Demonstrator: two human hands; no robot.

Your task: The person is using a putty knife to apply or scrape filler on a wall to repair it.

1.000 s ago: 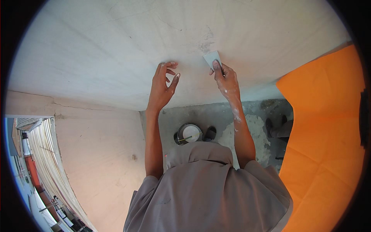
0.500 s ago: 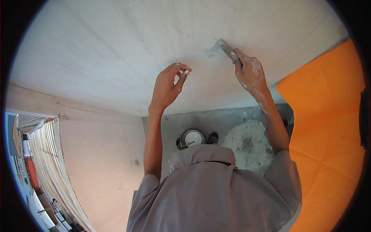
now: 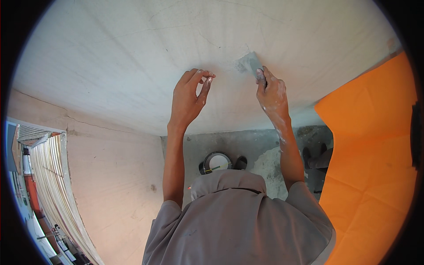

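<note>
My right hand [image 3: 273, 93] grips a putty knife [image 3: 251, 63], its wide flat blade against the pale wall [image 3: 123, 57]. Beside the blade's left edge lies a rough, whitish patch of filler [image 3: 240, 66], with a fine crack just above. My left hand [image 3: 190, 95] is raised near the wall, left of the knife, its thumb and fingertips drawn together in a pinch. Whitish smears mark both hands' fingers. Whatever the left fingertips may hold is too small to make out.
On the grey floor stands a dark-rimmed round bucket [image 3: 218, 160] with white contents and a stick across it. An orange sheet [image 3: 371, 141] hangs at right. Another person's leg and shoes [image 3: 319, 159] show beside it. A window opening [image 3: 46, 168] is at left.
My right hand has moved left and slightly down with the putty knife, and the blade has turned more upright. My left hand has shifted only slightly. More of the other person's leg shows.
</note>
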